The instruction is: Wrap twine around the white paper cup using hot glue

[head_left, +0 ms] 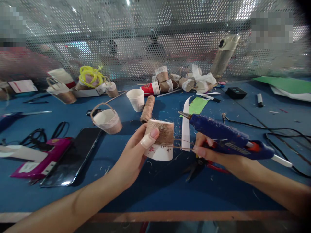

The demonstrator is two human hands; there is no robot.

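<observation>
My left hand point(134, 155) is closed around an upturned paper cup point(160, 139), its upper part wound with brown jute twine and its lower part white with small flowers. A plaster covers the thumb. A loose strand of twine point(183, 145) runs from the cup to my right hand point(206, 150), which grips a blue glue gun point(225, 137) with an orange trigger. The metal nozzle points left and up, a little right of the cup. Red-handled scissors point(201, 166) lie on the blue table under my right hand.
A twine spool point(147, 108), a white paper cup point(136, 99), a finished cup basket point(107, 120), a black phone point(73, 155), a magenta pouch point(41, 161) and black scissors point(43, 134) lie left and behind. More wrapped cups point(170, 82) stand by the perforated screen point(155, 35). Black cables point(272, 132) run right.
</observation>
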